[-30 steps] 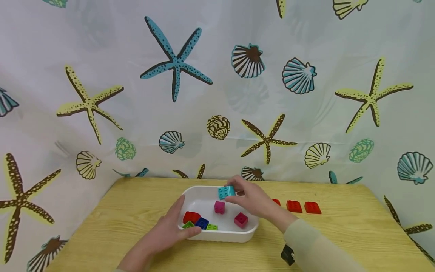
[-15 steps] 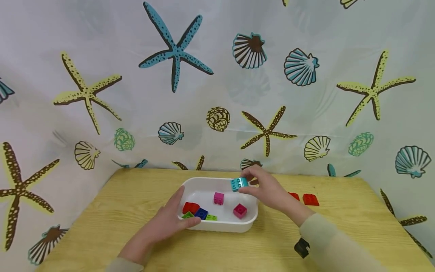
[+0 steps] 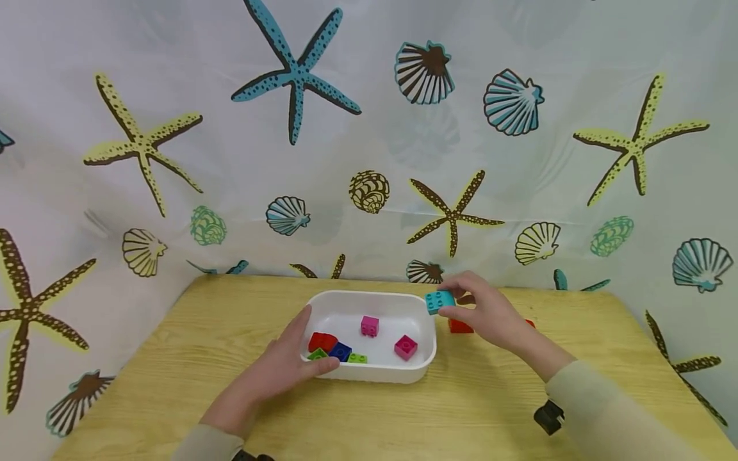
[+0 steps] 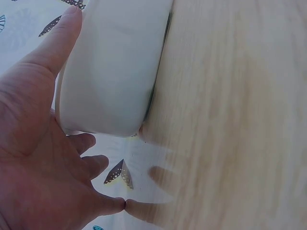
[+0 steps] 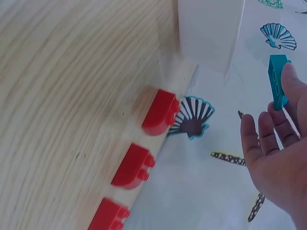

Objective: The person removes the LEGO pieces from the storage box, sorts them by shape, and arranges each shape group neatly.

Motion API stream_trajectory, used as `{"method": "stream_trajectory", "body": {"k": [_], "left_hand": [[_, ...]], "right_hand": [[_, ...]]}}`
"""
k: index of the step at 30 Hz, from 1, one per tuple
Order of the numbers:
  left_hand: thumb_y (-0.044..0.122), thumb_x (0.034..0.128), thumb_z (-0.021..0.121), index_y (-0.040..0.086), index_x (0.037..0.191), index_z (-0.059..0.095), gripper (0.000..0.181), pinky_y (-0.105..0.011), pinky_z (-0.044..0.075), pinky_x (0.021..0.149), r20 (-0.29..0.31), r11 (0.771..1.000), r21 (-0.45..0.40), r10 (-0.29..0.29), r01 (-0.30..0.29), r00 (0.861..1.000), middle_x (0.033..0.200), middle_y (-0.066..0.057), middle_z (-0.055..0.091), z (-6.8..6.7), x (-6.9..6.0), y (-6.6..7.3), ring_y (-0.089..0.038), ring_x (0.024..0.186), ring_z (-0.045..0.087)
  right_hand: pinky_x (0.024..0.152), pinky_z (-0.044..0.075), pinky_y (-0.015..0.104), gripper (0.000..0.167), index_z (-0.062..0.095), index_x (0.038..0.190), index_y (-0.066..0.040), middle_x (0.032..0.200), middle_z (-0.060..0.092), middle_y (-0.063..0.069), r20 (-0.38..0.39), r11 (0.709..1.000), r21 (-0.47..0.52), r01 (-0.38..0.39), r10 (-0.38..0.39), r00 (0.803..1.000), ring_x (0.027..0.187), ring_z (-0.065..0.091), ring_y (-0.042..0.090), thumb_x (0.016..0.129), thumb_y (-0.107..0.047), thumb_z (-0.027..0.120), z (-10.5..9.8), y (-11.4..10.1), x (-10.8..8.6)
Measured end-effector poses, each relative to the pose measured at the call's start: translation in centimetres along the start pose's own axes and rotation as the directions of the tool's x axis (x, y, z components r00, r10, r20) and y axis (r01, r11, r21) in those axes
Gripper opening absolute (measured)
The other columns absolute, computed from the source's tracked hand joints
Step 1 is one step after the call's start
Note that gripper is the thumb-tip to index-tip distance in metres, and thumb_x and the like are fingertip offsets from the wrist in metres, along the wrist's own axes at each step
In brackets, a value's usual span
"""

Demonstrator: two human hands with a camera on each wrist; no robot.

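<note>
My right hand (image 3: pixel 487 314) pinches a teal toy building brick (image 3: pixel 436 302) between thumb and fingers, with its studs turned toward the tub. The brick hangs just past the right end of a white plastic tub (image 3: pixel 375 374). In the right wrist view the teal brick (image 5: pixel 277 82) is at the fingertips, and the other fingers are loosely bent. Against the tub's left end rests my left hand (image 3: pixel 279 365), its thumb along the near rim. Inside the tub lie a pink brick (image 3: pixel 370 326), a magenta brick (image 3: pixel 406 347), red pieces (image 3: pixel 323 341), a blue brick (image 3: pixel 340 352) and green bricks (image 3: pixel 357 358).
Right of the tub, red bricks with rounded ends (image 5: pixel 130 165) stand in a row on the wooden table (image 3: pixel 369 422); my right hand partly hides them in the head view. A curtain printed with starfish and shells (image 3: pixel 369 128) hangs behind the table.
My right hand has carried the teal brick from over the tub's back right part rightward past its end. The left hand has stayed on the tub. The head view has tilted up slightly.
</note>
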State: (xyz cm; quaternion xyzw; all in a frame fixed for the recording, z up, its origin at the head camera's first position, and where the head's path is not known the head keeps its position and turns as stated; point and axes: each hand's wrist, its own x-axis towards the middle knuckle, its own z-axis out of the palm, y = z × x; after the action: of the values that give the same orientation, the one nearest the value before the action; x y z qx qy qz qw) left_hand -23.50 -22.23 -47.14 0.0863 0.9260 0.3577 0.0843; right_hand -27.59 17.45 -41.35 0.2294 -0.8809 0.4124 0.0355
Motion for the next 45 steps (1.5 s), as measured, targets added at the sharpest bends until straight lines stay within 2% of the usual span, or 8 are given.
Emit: {"method": "stream_trajectory", "body": {"k": [4, 9, 17, 22, 31, 36, 45], "left_hand": [[0.063, 0.0893, 0.086, 0.008, 0.178, 0.002, 0.134, -0.084, 0.012, 0.121, 0.003, 1.0, 0.002, 0.002, -0.002, 1.0, 0.182, -0.022, 0.014, 0.0, -0.1, -0.1, -0.054, 0.163, 0.021], [0.063, 0.0896, 0.086, 0.011, 0.178, 0.002, 0.133, -0.084, 0.015, 0.121, 0.009, 1.0, -0.018, -0.001, 0.002, 1.0, 0.182, -0.021, 0.014, 0.1, 0.0, -0.1, -0.054, 0.163, 0.021], [0.061, 0.0907, 0.086, 0.01, 0.178, 0.001, 0.132, -0.084, 0.014, 0.121, 0.009, 1.0, -0.006, -0.006, 0.006, 1.0, 0.182, -0.022, 0.014, -0.1, 0.0, 0.0, -0.054, 0.163, 0.02], [0.062, 0.0906, 0.085, 0.011, 0.178, 0.001, 0.132, -0.085, 0.015, 0.121, 0.014, 1.0, -0.013, -0.006, 0.006, 1.0, 0.182, -0.021, 0.013, -0.2, 0.0, -0.1, -0.055, 0.163, 0.02], [0.063, 0.0906, 0.085, 0.012, 0.178, 0.0, 0.132, -0.085, 0.015, 0.121, 0.023, 1.0, -0.019, -0.015, 0.015, 1.0, 0.183, -0.021, 0.012, 0.0, 0.1, 0.1, -0.054, 0.163, 0.018], [0.06, 0.091, 0.086, 0.012, 0.178, 0.0, 0.131, -0.085, 0.016, 0.121, 0.027, 1.0, -0.022, -0.02, 0.021, 0.999, 0.183, -0.021, 0.012, -0.1, 0.1, 0.4, -0.055, 0.164, 0.017], [0.06, 0.0907, 0.087, 0.011, 0.178, 0.0, 0.132, -0.085, 0.017, 0.12, 0.026, 0.999, -0.034, -0.022, 0.023, 0.999, 0.182, -0.022, 0.013, -0.1, -0.1, 0.3, -0.056, 0.163, 0.018]], "right_hand": [[0.11, 0.056, 0.058, 0.036, 0.073, 0.138, -0.007, 0.132, 0.066, 0.007, -0.001, 1.0, -0.011, 0.001, -0.001, 1.0, 0.117, 0.065, 0.029, 0.104, -0.017, 0.081, -1.2, 0.7, -0.8], [0.111, 0.055, 0.057, 0.036, 0.073, 0.138, -0.01, 0.133, 0.066, 0.007, -0.023, 0.998, -0.063, -0.03, 0.028, 0.999, 0.119, 0.064, 0.03, 0.104, -0.019, 0.081, -2.8, 1.4, -1.9], [0.112, 0.052, 0.061, 0.036, 0.072, 0.139, -0.012, 0.134, 0.068, 0.009, -0.042, 0.987, -0.127, -0.097, 0.092, 0.995, 0.127, 0.061, 0.038, 0.105, -0.02, 0.079, -5.4, 3.2, -3.4], [0.113, 0.05, 0.063, 0.036, 0.071, 0.139, -0.008, 0.132, 0.071, 0.012, -0.055, 0.98, -0.149, -0.132, 0.125, 0.991, 0.13, 0.06, 0.042, 0.106, -0.021, 0.079, -6.9, 4.3, -4.2], [0.113, 0.05, 0.066, 0.043, 0.065, 0.145, -0.004, 0.14, 0.069, 0.019, -0.048, 0.968, -0.193, -0.163, 0.156, 0.987, 0.134, 0.059, 0.046, 0.11, -0.027, 0.073, -9.2, 5.9, -5.7], [0.113, 0.05, 0.066, 0.041, 0.065, 0.144, -0.002, 0.14, 0.069, 0.021, -0.038, 0.964, -0.202, -0.172, 0.168, 0.985, 0.134, 0.06, 0.047, 0.111, -0.026, 0.071, -10.2, 7.2, -6.4], [0.109, 0.051, 0.069, 0.046, 0.061, 0.145, 0.008, 0.141, 0.066, 0.03, -0.018, 0.956, -0.224, -0.191, 0.192, 0.981, 0.129, 0.063, 0.052, 0.111, -0.021, 0.071, -11.7, 9.8, -8.1]]}}
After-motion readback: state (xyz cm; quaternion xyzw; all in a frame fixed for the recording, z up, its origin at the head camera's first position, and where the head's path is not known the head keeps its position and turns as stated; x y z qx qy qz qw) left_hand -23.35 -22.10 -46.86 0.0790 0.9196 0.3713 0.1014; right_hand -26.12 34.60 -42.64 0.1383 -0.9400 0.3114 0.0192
